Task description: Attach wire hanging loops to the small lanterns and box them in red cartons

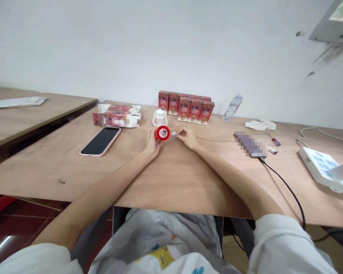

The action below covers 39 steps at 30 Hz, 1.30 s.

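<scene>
My left hand (152,144) is closed around a round red piece (162,133) with a small picture on a white centre, tilted toward me. Just right of it, my right hand (189,137) pinches a small whitish piece (174,134), too small to name. The two pieces are close together; whether they touch I cannot tell. Behind the red piece stands a clear and white plastic lantern-shaped item (160,117), its lower part partly hidden.
Several red boxes (184,109) stand at the wall. Opened red packaging (117,116) and a phone (101,141) lie left. To the right are a bottle (233,107), crumpled tissue (260,125), a blurred device (250,144) on a black cable and a power strip (327,167).
</scene>
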Each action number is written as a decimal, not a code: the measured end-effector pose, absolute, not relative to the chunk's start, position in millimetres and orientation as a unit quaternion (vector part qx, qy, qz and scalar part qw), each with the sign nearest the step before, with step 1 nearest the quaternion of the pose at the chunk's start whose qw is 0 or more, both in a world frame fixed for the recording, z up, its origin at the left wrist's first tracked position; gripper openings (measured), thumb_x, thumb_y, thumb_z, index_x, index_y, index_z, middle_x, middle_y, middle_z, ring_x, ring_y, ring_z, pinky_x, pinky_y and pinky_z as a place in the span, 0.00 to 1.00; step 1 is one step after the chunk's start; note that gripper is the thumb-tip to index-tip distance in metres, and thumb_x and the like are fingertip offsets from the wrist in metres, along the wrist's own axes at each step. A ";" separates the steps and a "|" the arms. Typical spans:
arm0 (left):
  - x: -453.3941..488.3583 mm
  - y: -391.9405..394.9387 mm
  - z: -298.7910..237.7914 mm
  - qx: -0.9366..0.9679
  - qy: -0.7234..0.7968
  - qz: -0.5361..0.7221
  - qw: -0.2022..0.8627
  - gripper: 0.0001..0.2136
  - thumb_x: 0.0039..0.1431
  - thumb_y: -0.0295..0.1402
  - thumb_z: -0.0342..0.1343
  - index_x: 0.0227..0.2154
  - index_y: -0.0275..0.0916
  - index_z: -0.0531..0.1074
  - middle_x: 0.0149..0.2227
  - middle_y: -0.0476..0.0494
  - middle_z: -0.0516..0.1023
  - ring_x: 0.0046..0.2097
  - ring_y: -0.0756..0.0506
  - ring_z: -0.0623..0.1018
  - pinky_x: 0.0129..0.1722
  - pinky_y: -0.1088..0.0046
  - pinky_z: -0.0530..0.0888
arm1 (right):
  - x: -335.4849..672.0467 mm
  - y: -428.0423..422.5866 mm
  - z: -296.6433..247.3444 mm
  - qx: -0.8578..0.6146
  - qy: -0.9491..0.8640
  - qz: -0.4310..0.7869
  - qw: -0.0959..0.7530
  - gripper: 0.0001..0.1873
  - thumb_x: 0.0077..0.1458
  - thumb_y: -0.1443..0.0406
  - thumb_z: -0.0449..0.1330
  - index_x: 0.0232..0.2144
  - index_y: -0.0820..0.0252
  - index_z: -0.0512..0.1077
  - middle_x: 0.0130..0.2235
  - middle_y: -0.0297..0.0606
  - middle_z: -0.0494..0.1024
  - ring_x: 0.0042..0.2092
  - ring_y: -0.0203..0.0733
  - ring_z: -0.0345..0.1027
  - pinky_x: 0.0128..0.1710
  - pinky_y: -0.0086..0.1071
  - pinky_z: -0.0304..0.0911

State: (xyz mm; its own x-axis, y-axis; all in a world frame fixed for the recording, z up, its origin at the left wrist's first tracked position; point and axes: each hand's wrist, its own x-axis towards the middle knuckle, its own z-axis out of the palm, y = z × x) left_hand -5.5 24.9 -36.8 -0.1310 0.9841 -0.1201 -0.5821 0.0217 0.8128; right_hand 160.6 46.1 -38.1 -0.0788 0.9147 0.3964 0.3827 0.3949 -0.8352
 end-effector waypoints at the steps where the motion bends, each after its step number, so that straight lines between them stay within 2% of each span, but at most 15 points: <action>1: -5.5 25.2 -37.4 0.263 0.377 0.649 0.606 0.11 0.56 0.39 0.57 0.38 0.41 0.66 0.33 0.50 0.75 0.28 0.52 0.77 0.25 0.80 0.73 | 157.3 53.5 -41.1 -0.477 -0.678 0.275 0.487 0.06 0.44 0.71 0.62 0.23 0.59 0.67 0.27 0.32 0.74 0.32 0.36 0.67 0.41 0.34 0.65; 3: -5.5 25.5 -38.2 0.261 0.372 0.654 0.605 0.10 0.56 0.38 0.56 0.38 0.42 0.66 0.33 0.51 0.75 0.28 0.52 0.77 0.25 0.81 0.73 | 151.3 58.7 -44.0 -0.472 -0.676 0.274 0.495 0.05 0.45 0.71 0.61 0.25 0.59 0.68 0.28 0.33 0.74 0.33 0.37 0.67 0.43 0.34 0.65; 6: -4.8 26.3 -37.1 0.263 0.375 0.671 0.583 0.09 0.56 0.38 0.57 0.38 0.43 0.65 0.34 0.52 0.74 0.29 0.52 0.77 0.25 0.80 0.74 | 140.3 51.2 -44.5 -0.465 -0.667 0.257 0.523 0.02 0.51 0.67 0.59 0.30 0.59 0.69 0.37 0.39 0.76 0.40 0.39 0.69 0.50 0.36 0.64; 8: -2.2 27.3 -33.0 0.281 0.386 0.695 0.538 0.11 0.54 0.37 0.58 0.38 0.44 0.65 0.37 0.51 0.75 0.33 0.51 0.78 0.28 0.78 0.75 | 129.8 44.8 -43.0 -0.465 -0.604 0.306 0.570 0.05 0.57 0.64 0.54 0.33 0.59 0.69 0.41 0.40 0.76 0.44 0.40 0.69 0.52 0.37 0.63; 10: 2.9 28.5 -24.9 0.336 0.392 0.729 0.450 0.12 0.51 0.34 0.61 0.39 0.45 0.67 0.42 0.50 0.75 0.42 0.49 0.78 0.37 0.77 0.76 | 117.6 43.7 -38.5 -0.463 -0.477 0.425 0.615 0.09 0.60 0.63 0.50 0.32 0.59 0.69 0.38 0.40 0.77 0.42 0.40 0.71 0.50 0.36 0.66; 12: 10.6 30.0 -13.0 0.421 0.379 0.747 0.349 0.15 0.47 0.29 0.63 0.39 0.45 0.69 0.48 0.48 0.74 0.52 0.48 0.75 0.48 0.75 0.74 | 106.9 50.5 -29.0 -0.463 -0.391 0.504 0.616 0.13 0.62 0.65 0.44 0.31 0.60 0.67 0.32 0.40 0.77 0.38 0.41 0.73 0.44 0.37 0.70; 14: 19.5 32.6 0.9 0.508 0.354 0.728 0.296 0.19 0.44 0.25 0.65 0.40 0.45 0.71 0.51 0.47 0.73 0.56 0.46 0.72 0.57 0.72 0.68 | 101.2 63.4 -15.1 -0.465 -0.369 0.532 0.604 0.16 0.62 0.67 0.40 0.31 0.60 0.67 0.28 0.39 0.75 0.35 0.41 0.74 0.40 0.38 0.72; 16: 27.5 37.9 14.0 0.562 0.340 0.700 0.280 0.22 0.44 0.23 0.65 0.44 0.43 0.71 0.52 0.46 0.73 0.59 0.42 0.69 0.60 0.67 0.64 | 102.3 77.9 -0.5 -0.461 -0.354 0.549 0.600 0.17 0.62 0.70 0.39 0.32 0.61 0.67 0.28 0.37 0.75 0.34 0.38 0.73 0.41 0.36 0.73; 19: 33.8 53.9 28.3 0.597 0.346 0.672 0.269 0.29 0.43 0.23 0.65 0.50 0.43 0.67 0.54 0.42 0.71 0.62 0.37 0.66 0.58 0.62 0.66 | 114.2 93.1 12.4 -0.467 -0.341 0.555 0.598 0.17 0.62 0.73 0.39 0.32 0.60 0.66 0.28 0.34 0.74 0.34 0.33 0.72 0.42 0.30 0.72; 22: 33.3 77.7 37.3 0.648 0.363 0.612 0.273 0.35 0.41 0.25 0.66 0.54 0.45 0.62 0.56 0.38 0.69 0.59 0.33 0.68 0.53 0.57 0.70 | 128.6 98.4 8.3 -0.490 -0.341 0.549 0.585 0.17 0.61 0.76 0.39 0.29 0.60 0.64 0.27 0.32 0.71 0.32 0.30 0.70 0.40 0.26 0.72; 26: 32.4 108.4 50.1 0.685 0.393 0.559 0.252 0.41 0.29 0.16 0.67 0.52 0.45 0.63 0.51 0.38 0.70 0.55 0.31 0.71 0.52 0.56 0.69 | 139.6 103.2 -10.8 -0.529 -0.381 0.526 0.547 0.13 0.60 0.77 0.49 0.25 0.63 0.64 0.26 0.30 0.69 0.30 0.30 0.69 0.36 0.27 0.71; 28: 34.1 119.4 56.8 0.672 0.389 0.569 0.270 0.39 0.26 0.13 0.66 0.47 0.43 0.66 0.48 0.38 0.70 0.53 0.31 0.71 0.51 0.58 0.69 | 141.7 106.7 -20.8 -0.547 -0.416 0.495 0.532 0.12 0.57 0.78 0.53 0.23 0.64 0.65 0.25 0.29 0.69 0.29 0.30 0.68 0.37 0.30 0.70; 31: 37.1 127.5 64.0 0.661 0.414 0.557 0.285 0.33 0.29 0.12 0.66 0.42 0.40 0.66 0.44 0.40 0.70 0.51 0.34 0.71 0.48 0.62 0.69 | 142.9 110.0 -35.2 -0.557 -0.485 0.431 0.518 0.15 0.52 0.81 0.52 0.20 0.64 0.69 0.24 0.32 0.71 0.31 0.31 0.69 0.45 0.33 0.68; 36: 39.3 121.6 65.2 0.778 0.504 0.366 0.080 0.40 0.34 0.16 0.67 0.52 0.42 0.57 0.49 0.38 0.68 0.52 0.37 0.65 0.49 0.59 0.66 | 140.0 105.5 -54.4 -0.540 -0.592 0.354 0.483 0.17 0.51 0.82 0.51 0.23 0.62 0.74 0.32 0.35 0.79 0.40 0.36 0.73 0.51 0.33 0.65; 39: 42.8 116.5 61.7 0.803 0.513 0.302 0.025 0.42 0.36 0.20 0.68 0.55 0.41 0.54 0.53 0.34 0.65 0.49 0.37 0.67 0.45 0.60 0.68 | 137.2 98.6 -57.2 -0.530 -0.626 0.332 0.465 0.10 0.56 0.77 0.56 0.28 0.63 0.74 0.40 0.37 0.79 0.45 0.38 0.72 0.52 0.37 0.66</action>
